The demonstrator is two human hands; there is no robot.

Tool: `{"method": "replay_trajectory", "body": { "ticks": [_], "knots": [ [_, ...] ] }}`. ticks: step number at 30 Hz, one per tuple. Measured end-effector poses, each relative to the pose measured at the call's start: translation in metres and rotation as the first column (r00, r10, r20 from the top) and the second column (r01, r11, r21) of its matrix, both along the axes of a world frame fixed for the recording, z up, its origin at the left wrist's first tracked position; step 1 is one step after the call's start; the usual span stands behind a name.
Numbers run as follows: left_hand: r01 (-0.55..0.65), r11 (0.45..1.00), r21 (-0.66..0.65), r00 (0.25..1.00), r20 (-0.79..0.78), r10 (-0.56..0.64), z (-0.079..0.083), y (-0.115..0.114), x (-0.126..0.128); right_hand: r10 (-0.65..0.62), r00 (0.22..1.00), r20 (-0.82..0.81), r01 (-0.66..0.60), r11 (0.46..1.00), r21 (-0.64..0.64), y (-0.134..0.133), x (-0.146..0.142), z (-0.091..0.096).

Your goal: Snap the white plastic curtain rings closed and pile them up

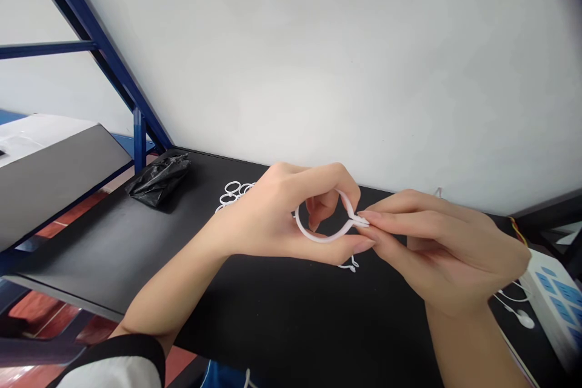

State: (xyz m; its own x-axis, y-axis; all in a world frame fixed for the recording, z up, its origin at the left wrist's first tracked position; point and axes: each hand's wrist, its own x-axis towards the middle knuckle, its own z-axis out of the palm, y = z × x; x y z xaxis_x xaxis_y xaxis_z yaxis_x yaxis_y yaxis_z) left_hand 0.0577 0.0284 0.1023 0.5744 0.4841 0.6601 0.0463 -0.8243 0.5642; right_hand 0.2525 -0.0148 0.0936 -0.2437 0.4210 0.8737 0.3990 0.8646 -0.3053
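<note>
My left hand (277, 212) curls around a white plastic ring (318, 235), thumb and fingers closed on its rim above the black table (113, 236). At the right end of this ring, where a small tab sticks out, my right hand (436, 242) pinches it with its fingertips. Both hands meet over the middle of the table. Behind my left hand lies a pile of several more white rings (233, 192). A small white piece (349, 266) sits on the table just below the hands.
A crumpled black plastic bag (159, 179) lies at the table's back left. A white power strip (557, 297) with blue sockets and white cables sits at the right edge. A blue metal frame (95, 42) and a grey shelf (50, 176) stand on the left.
</note>
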Motion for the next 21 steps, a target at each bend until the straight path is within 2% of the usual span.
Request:
{"method": "replay_trajectory", "body": {
  "ticks": [7,21],
  "knots": [
    [0.008,1.0,0.004,1.0,-0.009,-0.008,0.0002,0.0007,-0.0011,-0.029,1.0,-0.005,0.029,1.0,0.005,-0.0001,-0.0029,0.0022],
    [0.013,1.0,0.017,1.0,-0.026,-0.013,0.0006,0.0014,-0.0023,0.006,1.0,-0.01,-0.006,1.0,0.002,-0.0003,0.0009,-0.0015]
  ]
}}
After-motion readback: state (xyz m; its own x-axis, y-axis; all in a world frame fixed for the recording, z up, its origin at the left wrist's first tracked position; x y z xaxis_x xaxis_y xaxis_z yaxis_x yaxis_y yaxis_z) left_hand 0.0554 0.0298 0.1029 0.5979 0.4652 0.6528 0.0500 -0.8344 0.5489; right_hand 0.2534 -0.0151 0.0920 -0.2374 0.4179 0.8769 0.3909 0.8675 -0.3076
